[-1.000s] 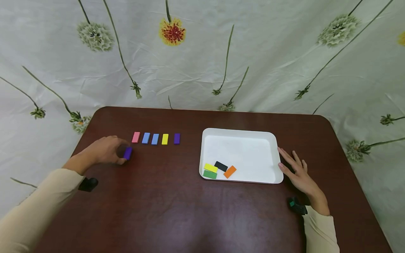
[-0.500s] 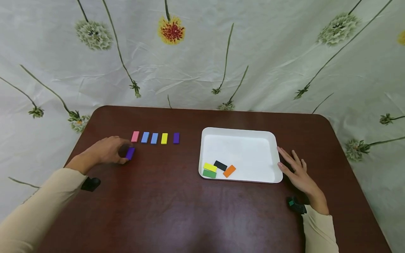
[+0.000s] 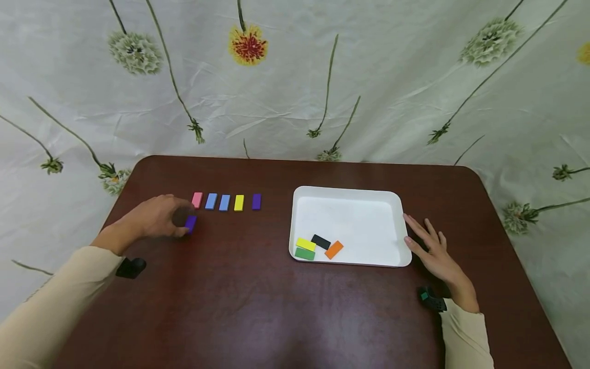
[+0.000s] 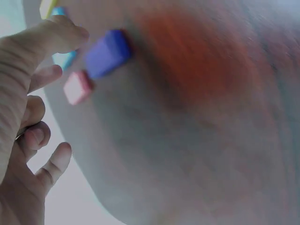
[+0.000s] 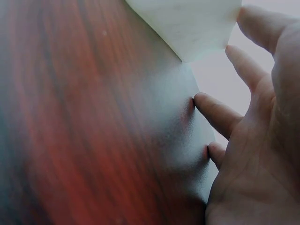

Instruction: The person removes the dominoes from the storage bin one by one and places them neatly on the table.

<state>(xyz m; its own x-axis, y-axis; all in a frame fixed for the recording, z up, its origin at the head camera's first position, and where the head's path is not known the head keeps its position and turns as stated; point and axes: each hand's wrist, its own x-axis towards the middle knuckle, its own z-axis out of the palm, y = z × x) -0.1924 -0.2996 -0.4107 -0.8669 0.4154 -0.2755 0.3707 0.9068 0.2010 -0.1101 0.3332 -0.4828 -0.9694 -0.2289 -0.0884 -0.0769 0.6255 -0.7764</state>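
My left hand (image 3: pixel 154 218) is at the left of the table, its thumb and forefinger spread beside a purple block (image 3: pixel 191 224). In the left wrist view, the purple block (image 4: pixel 108 54) lies on the table just beyond the fingertips, with a small gap. Behind it stands a row of small blocks: pink (image 3: pixel 197 200), two light blue ones, yellow (image 3: pixel 238 203) and another purple block (image 3: pixel 256 201). My right hand (image 3: pixel 435 253) has its fingers extended, and fingertips touch the right edge of the white tray (image 3: pixel 401 230). The right wrist view shows these fingers at the tray's corner (image 5: pixel 187 28).
Inside the tray, near its front left corner, are a yellow block (image 3: pixel 306 244), a green block (image 3: pixel 304 253), a black block (image 3: pixel 320 241) and an orange block (image 3: pixel 334 249). The brown table (image 3: pixel 286 302) has rounded back corners; a flowered cloth (image 3: pixel 286 102) lies beyond it.
The nearer purple block has shifted slightly right, along with my left hand. The right hand and the tray stay as they were.
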